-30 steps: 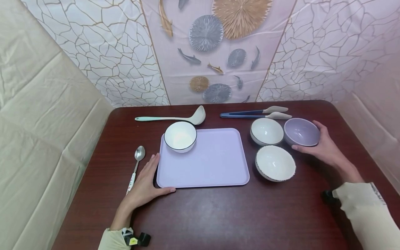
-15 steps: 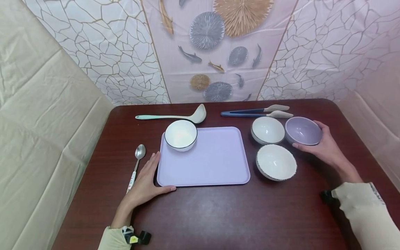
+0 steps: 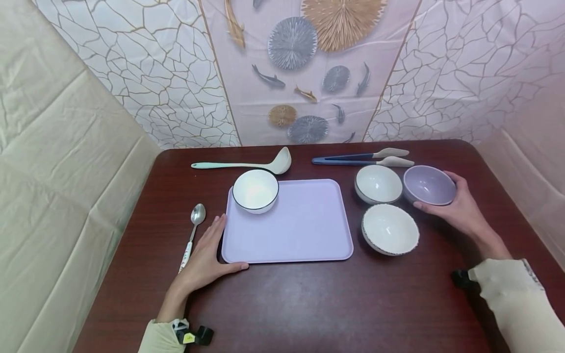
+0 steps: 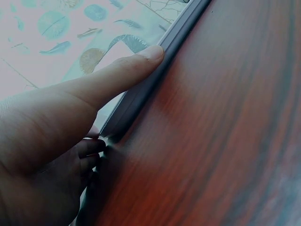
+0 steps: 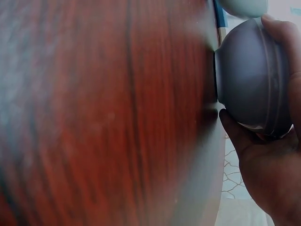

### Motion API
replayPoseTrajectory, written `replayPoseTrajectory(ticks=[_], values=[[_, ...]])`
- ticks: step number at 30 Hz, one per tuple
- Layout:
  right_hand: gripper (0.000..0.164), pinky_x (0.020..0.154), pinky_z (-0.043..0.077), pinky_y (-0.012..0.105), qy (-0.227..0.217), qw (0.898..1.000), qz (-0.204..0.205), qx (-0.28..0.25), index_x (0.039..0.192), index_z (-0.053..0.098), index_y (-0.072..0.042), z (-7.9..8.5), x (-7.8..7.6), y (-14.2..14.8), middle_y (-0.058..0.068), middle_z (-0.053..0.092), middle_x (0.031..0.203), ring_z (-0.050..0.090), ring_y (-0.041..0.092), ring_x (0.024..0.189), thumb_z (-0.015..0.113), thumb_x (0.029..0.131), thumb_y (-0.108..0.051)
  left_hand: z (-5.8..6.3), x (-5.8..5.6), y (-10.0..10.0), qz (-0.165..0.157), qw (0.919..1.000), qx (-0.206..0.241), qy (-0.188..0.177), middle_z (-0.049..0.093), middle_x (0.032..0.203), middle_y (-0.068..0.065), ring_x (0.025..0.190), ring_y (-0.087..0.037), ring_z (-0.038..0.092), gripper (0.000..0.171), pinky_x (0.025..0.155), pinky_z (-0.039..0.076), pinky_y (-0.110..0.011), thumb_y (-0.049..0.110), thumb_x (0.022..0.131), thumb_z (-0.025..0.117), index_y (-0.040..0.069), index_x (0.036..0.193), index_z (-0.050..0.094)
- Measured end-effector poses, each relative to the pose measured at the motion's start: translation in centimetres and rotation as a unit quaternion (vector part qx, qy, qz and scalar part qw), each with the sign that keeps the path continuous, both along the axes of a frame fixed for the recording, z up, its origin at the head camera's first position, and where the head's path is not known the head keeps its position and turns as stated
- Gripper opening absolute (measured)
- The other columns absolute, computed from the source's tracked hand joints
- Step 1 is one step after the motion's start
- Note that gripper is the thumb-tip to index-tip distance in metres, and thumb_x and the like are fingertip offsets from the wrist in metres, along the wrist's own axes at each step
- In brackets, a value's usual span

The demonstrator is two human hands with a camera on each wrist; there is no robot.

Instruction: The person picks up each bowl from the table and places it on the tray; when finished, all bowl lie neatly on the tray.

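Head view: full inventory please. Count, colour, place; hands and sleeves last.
Tray: 1, lavender, mid-table
Dark-rimmed bowl: 1, white, tray's far left corner
Purple bowl: 1, purple, far right, in right hand
Thin-rimmed bowl: 1, white, just left of purple bowl
Rough-rimmed bowl: 1, white, right of tray, nearest bowl
Ladle: 1, mint handle, pale head, beyond tray
Tongs: 1, blue, pale tips, far right
Spoon: 1, metal, white handle, left of tray
Table: 1, dark red-brown, under everything
Printed backdrop: 1, white and pale pink, behind table
Side cloths: 2, cream, left and right
Left hand: 1, tray's near left corner
Right hand: 1, holding purple bowl
Sleeves: 2, cream, both forearms
Wrist devices: 2, black, one per wrist
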State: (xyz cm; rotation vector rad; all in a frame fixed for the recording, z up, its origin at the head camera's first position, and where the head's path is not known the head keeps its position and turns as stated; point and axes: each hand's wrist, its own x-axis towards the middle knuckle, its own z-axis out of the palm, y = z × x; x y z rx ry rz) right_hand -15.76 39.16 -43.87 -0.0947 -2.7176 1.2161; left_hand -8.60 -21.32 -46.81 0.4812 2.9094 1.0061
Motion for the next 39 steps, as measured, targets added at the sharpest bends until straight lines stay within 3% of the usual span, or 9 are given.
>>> replayPoseTrajectory(ticks=[12, 22, 31, 39], values=[[0.107, 0.091, 0.032, 0.02, 0.005, 1.0, -0.013, -0.001, 0.153, 0.016, -0.005, 1.0, 0.4, 0.3, 0.025, 0.034, 0.143, 0.038, 0.039, 0.119, 0.087, 0.075, -0.025, 0.1, 0.1, 0.1, 0.003, 1.0, 0.0, -0.004, 0.015, 0.162, -0.01, 0.148, -0.029, 0.01, 0.128, 0.111, 0.02, -0.057, 0.069, 0.064, 0.079, 0.009, 0.158, 0.015], [0.105, 0.091, 0.032, 0.018, 0.02, 1.0, -0.006, -0.008, 0.154, 0.021, -0.015, 4.3, 0.2, -0.9, 0.019, 0.034, 0.144, 0.04, 0.029, 0.12, 0.088, 0.074, -0.022, 0.2, 0.1, 0.0, 0.003, 1.0, 0.0, -0.004, 0.014, 0.162, -0.011, 0.148, -0.029, 0.01, 0.129, 0.112, 0.019, -0.057, 0.068, 0.065, 0.08, 0.008, 0.157, 0.014], [0.105, 0.089, 0.038, 0.018, 0.024, 0.998, 0.049, -0.012, 0.154, 0.021, -0.015, 7.6, -2.0, -5.5, 0.016, 0.036, 0.145, 0.043, 0.03, 0.121, 0.089, 0.073, -0.024, 0.3, 0.2, -0.1, 0.003, 0.9999, -0.003, -0.014, 0.013, 0.162, -0.01, 0.148, -0.028, 0.008, 0.128, 0.113, 0.017, -0.056, 0.069, 0.065, 0.079, 0.008, 0.158, 0.013], [0.107, 0.088, 0.043, 0.025, 0.028, 0.991, 0.124, -0.035, 0.151, 0.024, -0.012, 8.0, -4.3, -10.8, 0.012, 0.042, 0.142, 0.049, 0.031, 0.118, 0.092, 0.068, -0.018, 0.1, 0.1, -0.2, -0.004, 1.0, 0.002, -0.008, 0.014, 0.162, -0.01, 0.148, -0.028, 0.008, 0.128, 0.113, 0.016, -0.055, 0.068, 0.066, 0.079, 0.009, 0.158, 0.012]])
